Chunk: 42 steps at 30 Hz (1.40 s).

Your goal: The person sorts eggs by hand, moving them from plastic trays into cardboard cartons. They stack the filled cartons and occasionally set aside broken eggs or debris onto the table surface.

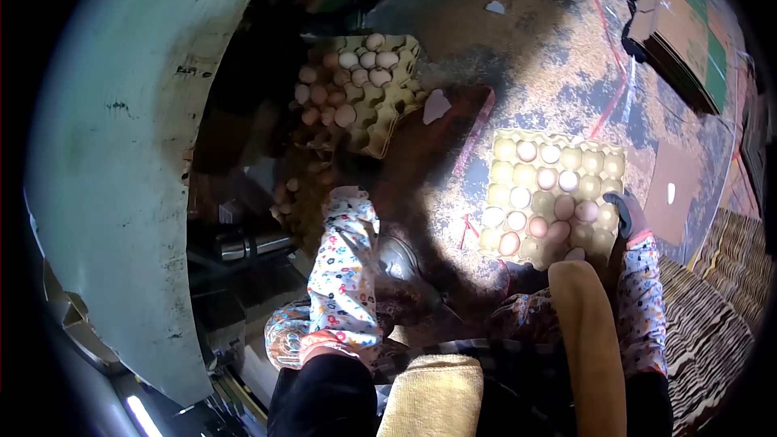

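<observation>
A lit egg tray [591, 161] holds several pale and brown eggs, with many cups unfilled. At its right edge my right hand [628, 214], in a dark glove, grips the rim with fingers curled over it. A second tray [395, 97] lies in shadow at the upper left, with several eggs mostly on its left side. My left hand [353, 165], also dark-gloved, is at that tray's lower edge. Deep shadow hides its fingers and whatever they may hold. Both forearms wear floral sleeves.
More eggs [292, 185] sit in shadow at the left, near a metal cylinder [252, 245]. A large pale panel [113, 154] fills the left side. Flattened cardboard [684, 28] lies at the upper right, stacked trays [712, 332] at the lower right. Debris covers the floor.
</observation>
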{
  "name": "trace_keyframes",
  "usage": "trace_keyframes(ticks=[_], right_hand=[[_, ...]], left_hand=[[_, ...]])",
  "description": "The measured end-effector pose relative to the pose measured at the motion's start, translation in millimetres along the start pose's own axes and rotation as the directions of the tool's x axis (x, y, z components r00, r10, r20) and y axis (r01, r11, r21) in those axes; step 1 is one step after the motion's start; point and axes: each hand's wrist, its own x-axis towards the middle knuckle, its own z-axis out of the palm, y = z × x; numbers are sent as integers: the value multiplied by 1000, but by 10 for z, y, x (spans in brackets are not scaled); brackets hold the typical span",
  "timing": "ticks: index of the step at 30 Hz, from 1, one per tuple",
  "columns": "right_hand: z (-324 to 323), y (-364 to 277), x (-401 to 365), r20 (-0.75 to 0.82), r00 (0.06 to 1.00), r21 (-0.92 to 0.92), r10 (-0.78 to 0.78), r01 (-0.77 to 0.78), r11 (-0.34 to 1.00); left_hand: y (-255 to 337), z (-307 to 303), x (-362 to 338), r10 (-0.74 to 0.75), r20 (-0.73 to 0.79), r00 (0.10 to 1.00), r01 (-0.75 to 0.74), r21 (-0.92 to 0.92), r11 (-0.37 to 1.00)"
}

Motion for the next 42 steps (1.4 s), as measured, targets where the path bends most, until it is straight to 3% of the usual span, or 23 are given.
trace_keyframes(ticks=[2, 5, 7, 10, 15, 17, 19, 20, 21, 23, 24, 26, 27, 29, 31, 32, 33, 34, 35, 36, 38, 39, 42], right_hand=[[68, -167, 21, -36, 998, 190, 41, -34, 981], [185, -98, -110, -89, 994, 225, -70, 88, 970], [179, -123, -213, -122, 968, -25, -221, 219, 975], [179, -77, -265, -40, 999, 252, 15, -4, 968], [277, -14, -287, -90, 988, -240, -122, 98, 966], [334, 277, -276, -91, 976, -119, -199, 188, 975], [398, 252, -299, -114, 993, 74, 33, -25, 997], [421, 287, -327, -122, 989, 89, 86, -75, 993], [409, 354, -328, -150, 989, -60, 0, -9, 998], [455, 132, -277, -252, 950, -246, -185, 123, 962], [460, 151, -264, -255, 957, -224, -136, 78, 971], [538, 239, -251, -314, 946, 7, 77, -79, 997], [524, 287, -270, -292, 956, -155, -38, -9, 988], [579, 299, -292, -330, 941, 39, 79, -70, 997], [593, 297, -309, -351, 923, 180, 156, -97, 979], [594, 284, -308, -332, 918, 273, 215, -125, 954], [581, 253, -294, -335, 935, 74, 117, -98, 992], [569, 217, -282, -335, 942, -128, 17, -64, 990], [593, 329, -287, -293, 931, 62, 220, -211, 976], [587, 370, -293, -295, 941, 35, 167, -164, 986], [587, 428, -305, -312, 945, 23, 103, -101, 995], [566, 423, -351, -298, 955, -184, 10, -68, 981], [503, 62, -193, -226, 974, -178, 7, -48, 983]], left_hand=[[-51, 149, 2, 12, 29, 1000, -15, 111, 994], [-81, 322, 31, 38, 62, 997, -51, 223, 973], [-61, 361, 81, 60, 70, 996, -77, 273, 959], [107, 239, 137, 87, 66, 994, -101, 263, 960], [279, 110, -48, 191, 94, 977, -207, 221, 953], [181, 300, -207, 346, 243, 906, -420, 421, 804], [64, 681, -309, 457, 499, 736, -677, 552, 487], [-50, 917, -338, 419, 537, 732, -675, 486, 554], [-158, 1145, -349, 378, 554, 742, -642, 424, 639], [-598, 1680, -249, 200, 508, 838, -190, -72, 979], [-1163, 2024, -5, 268, 487, 832, -227, -143, 963], [-1404, 2459, 66, 112, 518, 848, 59, -302, 952], [-1530, 2579, 88, 41, 550, 834, 116, -248, 962], [-1672, 2818, 77, -102, 603, 792, 225, -133, 965], [-1877, 2743, 141, -6, 614, 789, -21, 37, 999], [-1892, 2702, 223, -103, 568, 816, 14, 158, 987], [-1678, 2646, 187, -197, 516, 834, 59, 273, 960], [-1497, 2511, 48, -119, 422, 899, 54, 163, 985], [-1195, 2270, -152, -40, 314, 949, 26, 49, 998], [-1012, 2000, -188, -22, 269, 963, 31, -31, 999], [-800, 1284, -104, -46, 206, 977, 90, -210, 974], [-739, 924, -40, -60, 167, 984, 108, -297, 949], [-619, 57, 229, -96, 51, 994, 109, -519, 848]])
